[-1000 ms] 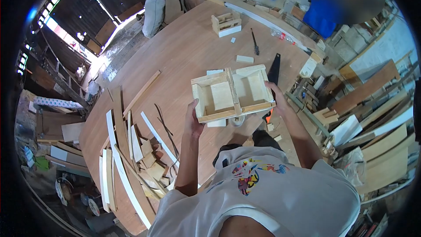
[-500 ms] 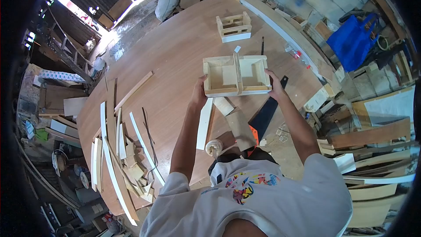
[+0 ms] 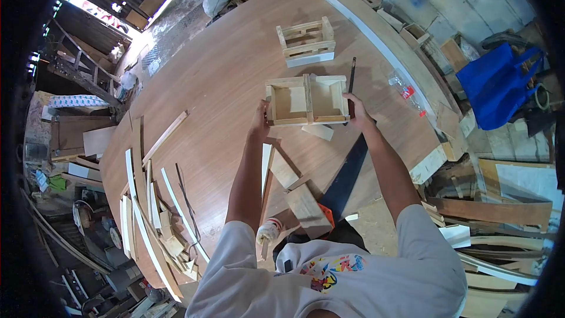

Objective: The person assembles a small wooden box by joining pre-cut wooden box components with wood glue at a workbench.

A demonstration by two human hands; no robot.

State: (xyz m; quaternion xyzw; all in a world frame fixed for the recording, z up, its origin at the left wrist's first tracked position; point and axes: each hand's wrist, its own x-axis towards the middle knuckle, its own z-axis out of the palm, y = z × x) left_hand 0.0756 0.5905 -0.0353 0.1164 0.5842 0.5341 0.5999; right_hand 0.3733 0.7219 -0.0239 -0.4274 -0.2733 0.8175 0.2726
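Note:
A light wooden box [image 3: 288,122] with two compartments is between my hands, its open side facing me. A thin wooden strip [image 3: 308,97] crosses its middle. My left hand [image 3: 259,119] is closed on the box's left end, and my right hand [image 3: 358,113] grips the right end. Whether the box touches the table cannot be made out. Just beyond it stands a small slatted wooden crate [image 3: 310,44] with a white lower edge. Nearer my body lie a handsaw [image 3: 347,168] with an orange handle, a wooden block [image 3: 308,210] and a flat wood offcut [image 3: 283,174].
The brown tabletop [image 3: 223,88] carries a pile of wood strips [image 3: 154,206] at left. A dark thin stick [image 3: 352,75] and a clear plastic bottle [image 3: 407,91] lie at right. A whitish container [image 3: 269,231] is by my body. A blue bag [image 3: 494,85] hangs near the wall.
Both hands have carried the box slightly away from my body, closer to the slatted crate. A pale offcut now shows below the box. My view has shifted a little.

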